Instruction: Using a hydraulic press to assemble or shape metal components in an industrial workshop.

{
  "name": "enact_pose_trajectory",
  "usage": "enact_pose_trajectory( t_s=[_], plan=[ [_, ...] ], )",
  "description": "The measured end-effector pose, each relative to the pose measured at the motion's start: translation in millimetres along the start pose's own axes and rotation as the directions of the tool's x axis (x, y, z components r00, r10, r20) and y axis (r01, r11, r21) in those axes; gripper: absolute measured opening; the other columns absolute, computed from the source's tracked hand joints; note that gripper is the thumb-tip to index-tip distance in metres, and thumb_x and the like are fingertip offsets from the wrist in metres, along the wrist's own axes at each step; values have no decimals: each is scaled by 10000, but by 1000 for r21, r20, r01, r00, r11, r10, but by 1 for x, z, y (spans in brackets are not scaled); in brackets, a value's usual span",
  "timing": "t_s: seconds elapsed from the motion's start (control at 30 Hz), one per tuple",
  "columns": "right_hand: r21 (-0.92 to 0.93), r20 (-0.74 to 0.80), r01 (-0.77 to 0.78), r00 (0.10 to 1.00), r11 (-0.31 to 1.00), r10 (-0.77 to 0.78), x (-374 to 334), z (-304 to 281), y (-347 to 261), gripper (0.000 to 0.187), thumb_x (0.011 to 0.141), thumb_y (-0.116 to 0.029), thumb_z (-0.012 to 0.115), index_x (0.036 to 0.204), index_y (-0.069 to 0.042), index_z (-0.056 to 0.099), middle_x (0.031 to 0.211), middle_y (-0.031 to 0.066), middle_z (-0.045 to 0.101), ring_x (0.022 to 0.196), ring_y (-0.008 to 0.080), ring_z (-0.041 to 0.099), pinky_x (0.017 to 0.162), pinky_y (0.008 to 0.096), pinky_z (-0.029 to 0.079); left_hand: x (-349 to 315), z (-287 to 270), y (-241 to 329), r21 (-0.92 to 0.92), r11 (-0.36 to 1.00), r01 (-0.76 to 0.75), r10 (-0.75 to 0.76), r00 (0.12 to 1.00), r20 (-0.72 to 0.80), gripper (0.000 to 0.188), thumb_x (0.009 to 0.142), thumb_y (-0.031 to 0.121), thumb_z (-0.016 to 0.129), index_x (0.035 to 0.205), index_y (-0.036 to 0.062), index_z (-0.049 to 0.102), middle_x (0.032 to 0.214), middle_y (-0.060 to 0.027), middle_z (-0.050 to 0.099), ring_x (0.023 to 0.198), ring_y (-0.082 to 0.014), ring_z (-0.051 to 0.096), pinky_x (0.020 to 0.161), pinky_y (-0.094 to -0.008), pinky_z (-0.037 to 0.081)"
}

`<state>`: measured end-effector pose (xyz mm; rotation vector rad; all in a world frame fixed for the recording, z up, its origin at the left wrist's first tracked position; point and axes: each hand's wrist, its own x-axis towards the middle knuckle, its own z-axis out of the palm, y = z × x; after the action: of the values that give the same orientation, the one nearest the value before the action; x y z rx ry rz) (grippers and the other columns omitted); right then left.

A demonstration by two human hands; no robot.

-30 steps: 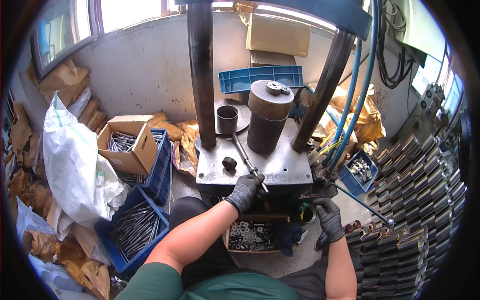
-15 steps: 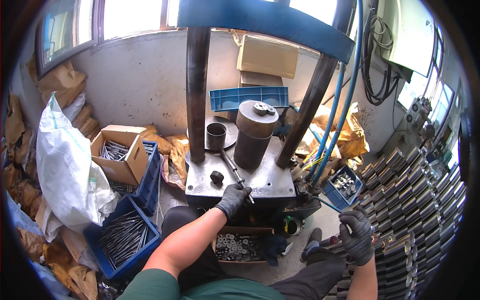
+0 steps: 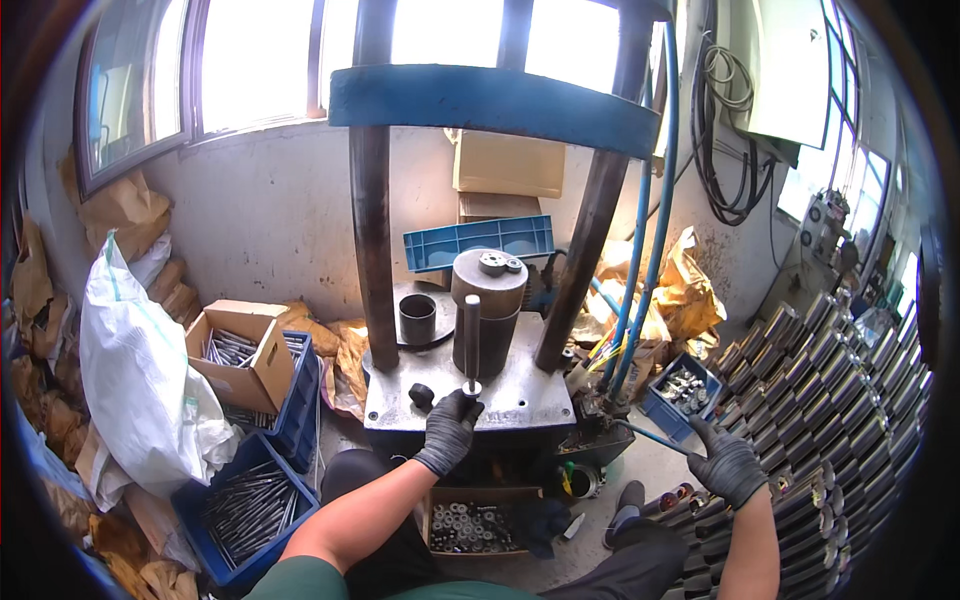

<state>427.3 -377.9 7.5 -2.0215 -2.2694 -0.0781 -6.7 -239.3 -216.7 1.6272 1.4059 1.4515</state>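
My left hand point(image 3: 450, 430), in a dark grey glove, is closed round the lower end of a metal shaft point(image 3: 472, 340). The shaft stands nearly upright, with a light ring-shaped collar point(image 3: 471, 391) just above my fingers. Behind it on the press's steel table point(image 3: 540, 385) stands a thick dark cylinder point(image 3: 488, 310) with small round metal parts point(image 3: 500, 263) on top. A black knob-like piece point(image 3: 421, 397) lies left of my hand. At the right, my gloved right hand point(image 3: 730, 468) is at the end of a thin blue lever point(image 3: 652, 436), its fingers curled round it.
The press's blue crossbeam point(image 3: 490, 105) spans two steel columns. Blue crates point(image 3: 245, 510) of metal rods and a white sack point(image 3: 145, 360) stand left. Stacked metal tubes point(image 3: 800, 400) fill the right. A box of rings point(image 3: 475, 525) sits below the table.
The shaft has swung from slanted to nearly upright in my left hand. My right hand has closed in on the lever's end. The view has tilted upward.
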Motion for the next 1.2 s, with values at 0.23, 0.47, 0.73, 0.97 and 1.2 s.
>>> enact_pose_trajectory(
  t_s=[0.23, 0.47, 0.73, 0.97, 1.2],
  plan=[
    [-23, 98, -103, 990, 994, 104, 4, -2, -3, 733, 892, -477, 652, 1483, -67, 510, 1166, 245, 715, 1073, 437, 685, 943, 514, 544, 54, -31, 45, -52, 892, -448, 438, 888, -143, 645, 895, -44, 763, 1457, 0, 448, 927, -34, 608, 920, -175, 701, 851, -339, 599],
    [-10, 78, 122, 990, 993, -121, 6, 4, -1, 632, 922, -671, 603, 1061, -90, 810, 1118, 105, 761, 1017, 321, 728, 885, 433, 562, 230, -46, 103, -891, 398, -220, 300, 949, -100, 538, 957, -108, 629, 1413, 42, 386, 945, 1, 512, 862, -142, 626, 823, -344, 626],
    [16, -6, 119, 993, 993, -119, 1, 14, 3, 475, 882, -498, 659, 1153, -132, 792, 1310, 171, 675, 1078, 341, 712, 932, 451, 564, 310, -42, 128, 124, 977, -175, 193, 969, -152, 435, 889, 74, 790, 1239, 60, 531, 892, -120, 658, 835, -281, 663, 800, -425, 552],
    [51, -41, 93, 995, 994, -91, 0, 10, 1, 546, 896, -476, 638, 1286, -99, 694, 1205, 199, 695, 1042, 379, 707, 904, 485, 565, 318, -36, 138, 297, 935, -193, 207, 978, -18, 423, 872, -12, 792, 1220, 53, 559, 942, -74, 641, 863, -195, 646, 765, -360, 572],
    [45, 117, 59, 991, 997, -64, 3, 0, -6, 521, 879, -436, 673, 1234, -57, 715, 1065, 200, 748, 969, 390, 719, 873, 479, 570, 306, -36, 141, 259, 939, -229, 223, 973, 52, 388, 912, 91, 776, 1247, 97, 580, 1003, -162, 753, 944, -295, 729, 836, -416, 571]
  ],
)
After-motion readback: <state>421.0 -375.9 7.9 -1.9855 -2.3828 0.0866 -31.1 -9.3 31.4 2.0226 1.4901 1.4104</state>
